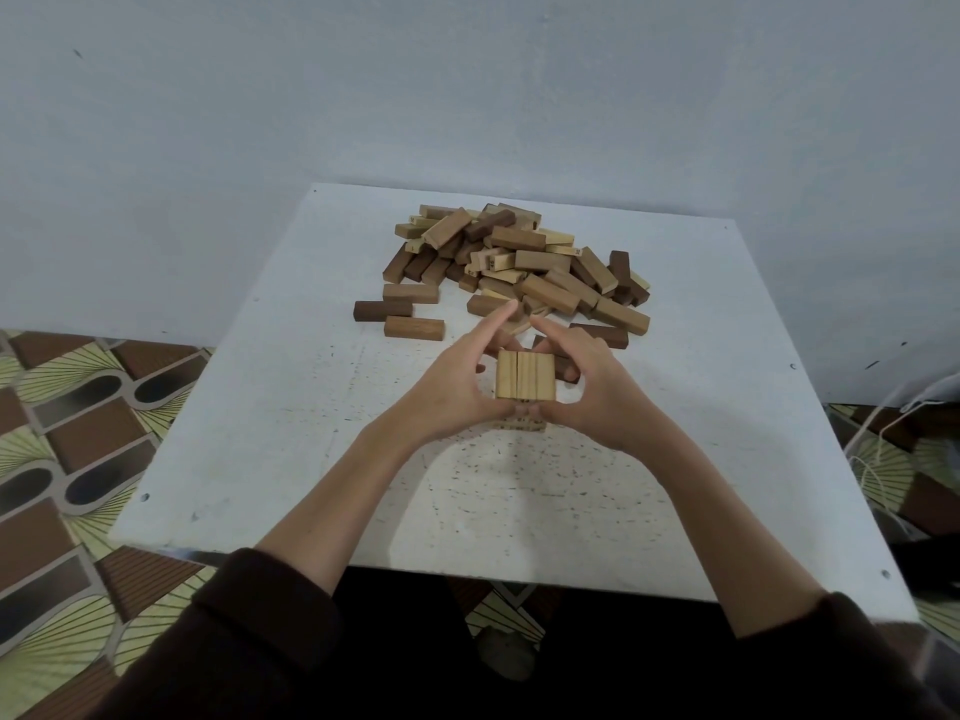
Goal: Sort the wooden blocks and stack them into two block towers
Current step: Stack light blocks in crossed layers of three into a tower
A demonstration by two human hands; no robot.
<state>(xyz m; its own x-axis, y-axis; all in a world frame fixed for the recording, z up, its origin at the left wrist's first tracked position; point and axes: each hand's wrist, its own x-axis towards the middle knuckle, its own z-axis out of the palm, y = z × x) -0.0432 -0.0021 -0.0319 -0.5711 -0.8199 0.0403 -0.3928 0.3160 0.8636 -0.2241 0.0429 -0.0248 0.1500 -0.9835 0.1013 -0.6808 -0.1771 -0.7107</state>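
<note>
Right now the fingers of the left hand (pixel 451 392) and the right hand (pixel 587 387) curl around a small stack of pale blocks (pixel 524 375), thumbs pressed against its near side and the other fingers wrapping its far and outer sides; the left forefinger sticks out straight, pointing away. Three light blocks lie side by side on top of the stack, between the two palms. Just beyond the fingertips sits a loose heap of blocks (pixel 519 262), light and dark brown mixed, with a few single dark blocks (pixel 383 310) off to the left of the left fingers. Everything rests on a white table (pixel 291 418), and dark sleeves (pixel 244 636) cover the forearms nearer the body.
</note>
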